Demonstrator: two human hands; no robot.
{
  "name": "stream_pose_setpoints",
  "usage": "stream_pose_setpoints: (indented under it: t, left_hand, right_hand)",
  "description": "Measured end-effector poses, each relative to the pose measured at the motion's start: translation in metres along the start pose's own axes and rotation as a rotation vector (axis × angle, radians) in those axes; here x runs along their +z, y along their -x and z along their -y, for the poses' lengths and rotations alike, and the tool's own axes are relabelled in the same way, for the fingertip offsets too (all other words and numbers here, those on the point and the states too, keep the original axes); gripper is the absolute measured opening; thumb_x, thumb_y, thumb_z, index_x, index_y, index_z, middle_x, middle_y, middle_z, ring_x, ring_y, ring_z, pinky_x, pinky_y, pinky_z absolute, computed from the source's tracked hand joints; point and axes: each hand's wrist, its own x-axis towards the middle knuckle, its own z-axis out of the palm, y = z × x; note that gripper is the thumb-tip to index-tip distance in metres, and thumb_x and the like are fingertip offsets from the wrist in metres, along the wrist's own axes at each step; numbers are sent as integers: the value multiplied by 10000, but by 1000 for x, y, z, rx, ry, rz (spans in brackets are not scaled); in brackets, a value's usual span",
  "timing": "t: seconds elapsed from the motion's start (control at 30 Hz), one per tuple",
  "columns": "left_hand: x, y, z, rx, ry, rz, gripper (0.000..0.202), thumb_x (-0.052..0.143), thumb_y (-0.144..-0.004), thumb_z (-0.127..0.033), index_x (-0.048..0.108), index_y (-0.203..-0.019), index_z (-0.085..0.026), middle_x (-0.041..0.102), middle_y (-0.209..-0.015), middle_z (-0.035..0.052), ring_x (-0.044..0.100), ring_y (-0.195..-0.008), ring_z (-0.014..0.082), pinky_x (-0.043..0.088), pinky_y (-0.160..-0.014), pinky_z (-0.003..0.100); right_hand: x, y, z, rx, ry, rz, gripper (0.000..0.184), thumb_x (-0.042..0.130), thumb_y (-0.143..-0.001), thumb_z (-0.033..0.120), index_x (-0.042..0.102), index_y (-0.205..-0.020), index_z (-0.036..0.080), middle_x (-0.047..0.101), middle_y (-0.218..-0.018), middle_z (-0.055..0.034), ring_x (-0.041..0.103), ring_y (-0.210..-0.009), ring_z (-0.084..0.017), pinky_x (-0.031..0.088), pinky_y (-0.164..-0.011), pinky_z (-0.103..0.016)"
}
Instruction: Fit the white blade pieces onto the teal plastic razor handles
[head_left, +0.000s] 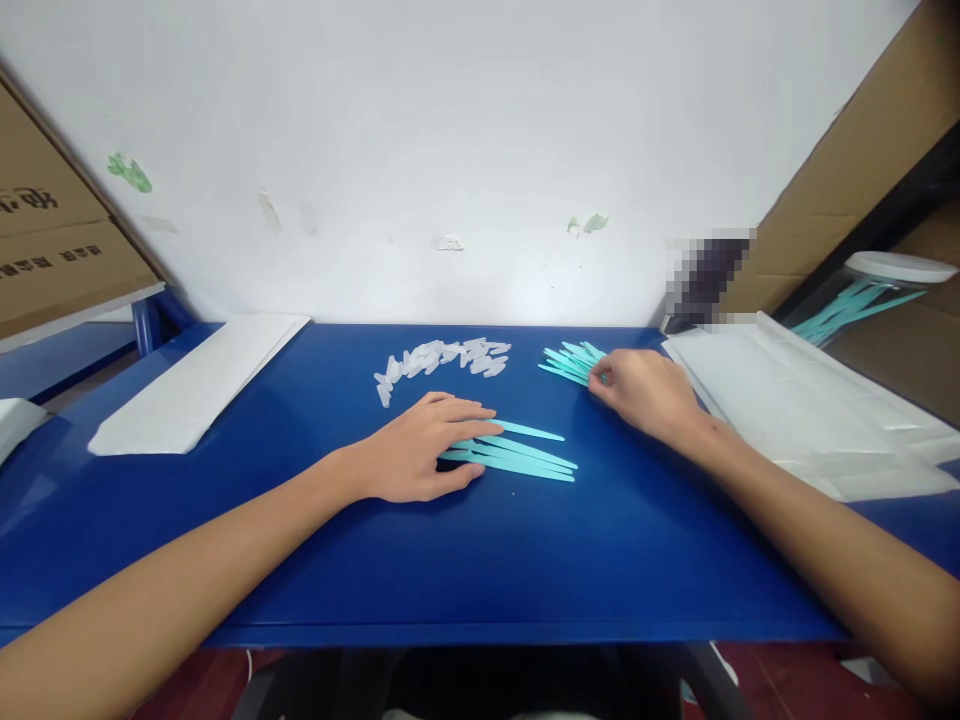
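My left hand (424,445) lies on the blue table (480,560) with its fingers closed around the ends of several long turquoise plastic sticks (525,455) that fan out to the right. My right hand (645,390) rests farther right, its fingertips pinched at the edge of a small pile of turquoise sticks (571,362). A scatter of small clear plastic caps (439,360) lies behind my left hand, untouched.
A white sheet stack (199,385) lies at the left and clear plastic bags (810,410) at the right. Cardboard boxes (52,240) stand at both sides. A container with more turquoise sticks (862,300) sits at the far right. A white wall is behind.
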Motion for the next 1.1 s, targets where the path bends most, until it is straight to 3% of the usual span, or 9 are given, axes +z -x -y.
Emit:
stream_pose_setpoints:
  t: [0.13,0.3,0.5,0.6,0.67,0.8,0.93,1.0,1.1]
  left_hand:
    - [1,-1,0,-70,8,-133,454,475,-1008,-389,509,-1434,-235,519,-1462,112,534,-1278,280,443,-1014,408]
    - [4,-3,3,-216,-48,-430,317,436,-1001,-333,669,-1149,-178,679,-873,39,607,-729,168,468,-791,364]
    - [7,-4,3,-271,35,-507,308,438,-984,-324,707,-927,-184,549,-517,-42,482,-482,122,430,-596,287]
    - [7,-5,3,-222,47,-467,314,437,-991,-334,704,-1014,-169,636,-687,7,559,-595,141,447,-595,277]
    - [5,-5,3,-167,-9,-377,344,443,-1003,-367,684,-1155,-174,688,-977,78,627,-882,201,494,-774,330]
    - [3,-5,2,-73,-77,-105,493,454,-1007,-488,520,-1435,-253,482,-1494,114,407,-1369,330,354,-1082,506]
    - [2,-5,0,-102,-72,-10,533,423,-1016,-522,477,-1473,-252,385,-1588,94,299,-1467,362,282,-1131,552]
    - [2,-4,0,-131,-76,-21,514,401,-1026,-511,516,-1440,-230,379,-1590,93,283,-1483,360,278,-1137,555]
    - [3,-4,-1,-163,-90,-12,515,383,-1032,-506,505,-1449,-229,358,-1601,85,264,-1496,353,267,-1146,564]
  right_hand:
    - [-1,6,13,-166,-97,-53,224,504,-899,287,708,-850,209,692,-830,-60,598,-706,-200,316,-573,-301]
    - [6,12,28,-291,-347,47,224,496,-918,333,663,-852,200,611,-718,-21,537,-635,-163,350,-595,-287]
    - [8,11,31,-271,-509,163,262,437,-952,358,618,-856,195,574,-628,7,498,-562,-152,357,-580,-285]
    - [8,13,40,-285,-531,195,242,455,-958,366,623,-904,200,600,-647,11,514,-577,-150,349,-580,-279]
    - [9,15,48,-296,-542,186,231,469,-962,373,628,-942,205,598,-643,22,512,-575,-143,340,-575,-272]
    - [9,18,59,-310,-617,174,257,544,-927,447,646,-901,213,536,-595,43,477,-540,-130,320,-540,-262]
    - [0,11,42,-147,-690,42,329,542,-913,497,650,-813,203,560,-586,23,488,-532,-136,347,-542,-270]
    - [-4,4,26,-63,-503,-46,267,589,-882,443,664,-798,201,600,-588,7,531,-550,-154,359,-573,-283]
    - [-7,-3,6,-27,-278,25,217,608,-874,392,710,-854,201,627,-558,-6,577,-560,-184,375,-593,-294]
